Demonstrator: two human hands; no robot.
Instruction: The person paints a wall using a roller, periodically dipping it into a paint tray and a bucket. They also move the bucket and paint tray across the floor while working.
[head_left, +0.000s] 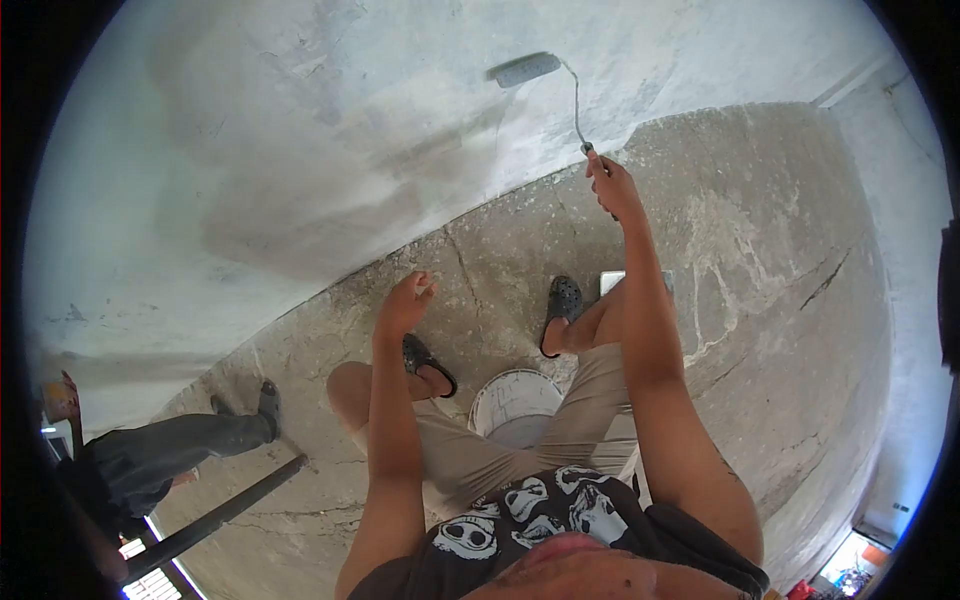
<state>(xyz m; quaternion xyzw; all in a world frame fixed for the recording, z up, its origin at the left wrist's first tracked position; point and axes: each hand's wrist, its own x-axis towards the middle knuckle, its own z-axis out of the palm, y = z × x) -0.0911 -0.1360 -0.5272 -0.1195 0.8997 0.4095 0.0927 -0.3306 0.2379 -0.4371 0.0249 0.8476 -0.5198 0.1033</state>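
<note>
My right hand (612, 187) is wrapped round the handle of a paint roller (528, 70), whose bent wire frame runs up to a grey sleeve lying against the pale wall (400, 110). My left hand (408, 303) hangs over the floor near the foot of the wall. Its fingers are loosely bent and somewhat apart, with nothing visible in them. Between my legs stands a white, paint-marked bucket (515, 395). Part of a pale, flat-edged object (612, 282) shows beside my right knee, mostly hidden by the leg and arm.
Cracked, paint-spattered concrete floor (760, 230) surrounds my feet in dark clogs (565, 302). To the left, another person in dark trousers (180, 455) is close to the wall. A dark pole (215, 520) slants across the lower left. Assorted items (855, 570) sit in the lower right corner.
</note>
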